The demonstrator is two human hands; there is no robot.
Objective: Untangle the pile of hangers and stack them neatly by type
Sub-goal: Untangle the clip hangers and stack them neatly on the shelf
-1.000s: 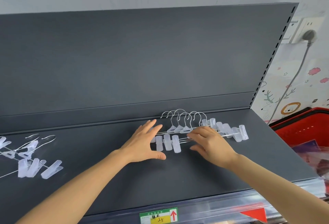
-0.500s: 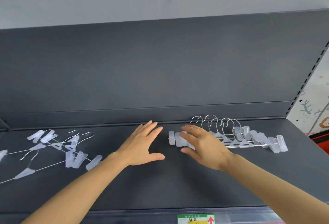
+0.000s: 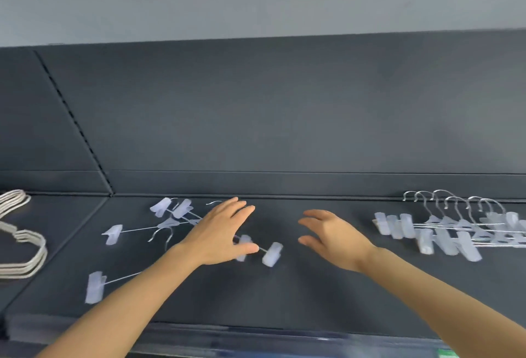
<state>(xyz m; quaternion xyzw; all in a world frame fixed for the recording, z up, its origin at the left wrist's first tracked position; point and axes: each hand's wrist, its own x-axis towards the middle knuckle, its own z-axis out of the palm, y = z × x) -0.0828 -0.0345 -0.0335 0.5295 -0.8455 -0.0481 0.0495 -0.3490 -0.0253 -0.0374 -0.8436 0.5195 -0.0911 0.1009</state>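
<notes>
Where they tangle, clip hangers (image 3: 272, 254) look translucent

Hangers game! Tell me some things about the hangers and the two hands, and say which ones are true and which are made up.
1. The left hand is at the messy clip hangers. True.
2. The right hand grips a hanger. False: the right hand is open and holds nothing.
3. The neat stack of clip hangers lies to the right of both hands. True.
4. The pale plain hangers lie at the far right. False: they are at the far left.
</notes>
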